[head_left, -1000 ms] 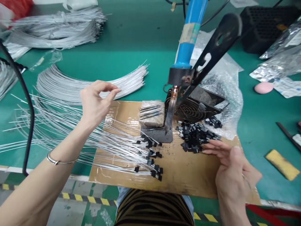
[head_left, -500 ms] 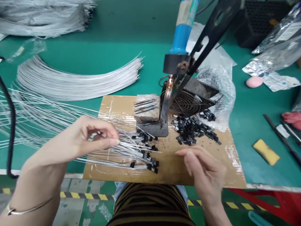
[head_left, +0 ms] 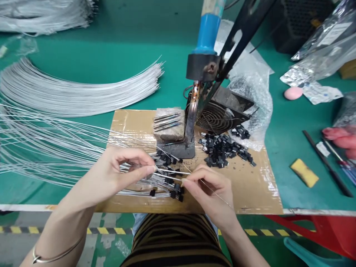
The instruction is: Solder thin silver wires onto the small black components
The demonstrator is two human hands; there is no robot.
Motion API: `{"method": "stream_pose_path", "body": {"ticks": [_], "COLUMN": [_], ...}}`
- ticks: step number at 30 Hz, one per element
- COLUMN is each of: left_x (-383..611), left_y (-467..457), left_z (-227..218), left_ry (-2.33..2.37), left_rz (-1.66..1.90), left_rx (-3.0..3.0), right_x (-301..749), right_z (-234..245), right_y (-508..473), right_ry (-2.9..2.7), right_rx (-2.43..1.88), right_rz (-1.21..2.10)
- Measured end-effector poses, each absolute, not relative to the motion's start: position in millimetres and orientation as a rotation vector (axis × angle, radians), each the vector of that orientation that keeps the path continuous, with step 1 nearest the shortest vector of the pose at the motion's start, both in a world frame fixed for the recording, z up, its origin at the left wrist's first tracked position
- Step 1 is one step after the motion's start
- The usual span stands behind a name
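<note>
My left hand (head_left: 122, 174) is closed, pinching two white wires (head_left: 174, 171) between thumb and fingertips. The wires run right to my right hand (head_left: 213, 191), whose thumb and finger are closed on their ends. A thin strand (head_left: 217, 194) crosses over the right fingers. Beneath both hands lie many white wires with small black connectors (head_left: 175, 193) at their ends, spread on a cardboard sheet (head_left: 250, 193). A heap of loose black connectors (head_left: 222, 150) sits just beyond my right hand. Above the cardboard hangs a blue-handled soldering iron (head_left: 207, 33), held in a black metal stand.
A block with metal tips (head_left: 168, 124) and a black fan (head_left: 215, 116) stand behind the hands. A large white wire bundle (head_left: 83, 98) lies back left. Bubble wrap (head_left: 253, 100), a yellow sponge (head_left: 304, 172) and a pink egg-shaped object (head_left: 293, 93) are on the right.
My right hand has moved left and closed on the wire ends. My left hand has shifted right in the view, still pinching wire. The whole view has shifted slightly.
</note>
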State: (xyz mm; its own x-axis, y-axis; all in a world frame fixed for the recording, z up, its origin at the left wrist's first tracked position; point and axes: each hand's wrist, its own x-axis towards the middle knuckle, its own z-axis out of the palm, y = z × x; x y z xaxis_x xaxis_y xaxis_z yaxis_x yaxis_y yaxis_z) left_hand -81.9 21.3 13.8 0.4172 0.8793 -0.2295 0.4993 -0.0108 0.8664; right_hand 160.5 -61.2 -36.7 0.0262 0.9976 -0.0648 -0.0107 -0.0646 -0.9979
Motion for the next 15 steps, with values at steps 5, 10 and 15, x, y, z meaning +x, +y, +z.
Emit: {"method": "stream_pose_path", "body": {"ticks": [5, 10, 15], "left_x": [-77.0, -78.1, -69.4], "left_y": [15.8, 13.5, 5.9], "left_z": [11.2, 11.0, 15.5], "left_ry": [1.192, 1.171, 1.230], "left_rz": [0.449, 0.427, 0.385], "left_rx": [1.627, 1.610, 1.764], "right_x": [158.3, 162.8, 167.7], "right_z": [-43.1, -43.5, -37.9], "right_y": [-60.5, -60.8, -60.9], "right_ry": [-1.065, -1.129, -1.305], "right_rx": [-1.256, -1.244, -1.238], "right_rz": [1.268, 1.247, 1.167]}}
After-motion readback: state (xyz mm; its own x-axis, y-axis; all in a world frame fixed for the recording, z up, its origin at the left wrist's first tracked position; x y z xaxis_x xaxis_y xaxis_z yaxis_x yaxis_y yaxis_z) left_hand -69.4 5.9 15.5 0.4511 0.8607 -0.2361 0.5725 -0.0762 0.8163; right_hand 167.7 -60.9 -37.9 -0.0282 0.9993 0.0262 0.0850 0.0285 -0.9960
